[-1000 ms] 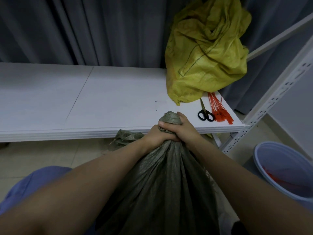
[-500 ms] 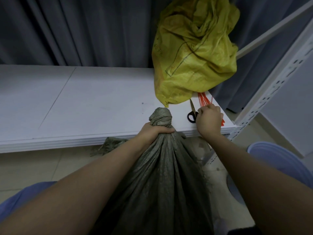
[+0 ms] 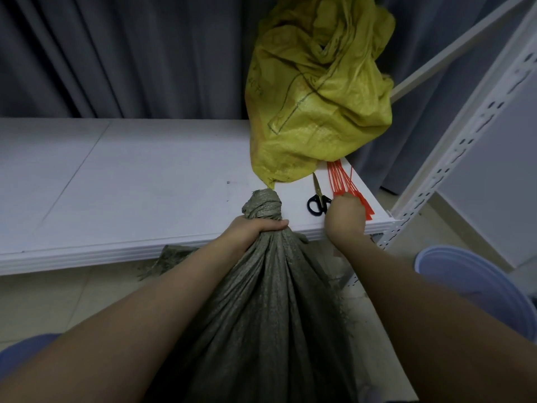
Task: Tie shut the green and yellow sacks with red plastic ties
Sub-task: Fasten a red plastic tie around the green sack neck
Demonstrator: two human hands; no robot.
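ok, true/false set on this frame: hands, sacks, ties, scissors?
1. The left hand grips the twisted neck of the grey-green woven sack. True.
2. The right hand holds the black-handled scissors. False: it curls on the bundle of red plastic ties; the scissors lie beside it.
3. The crumpled yellow woven sack sits on the white shelf board. True.
4. A red tie circles the green sack's neck. False: none shows there.
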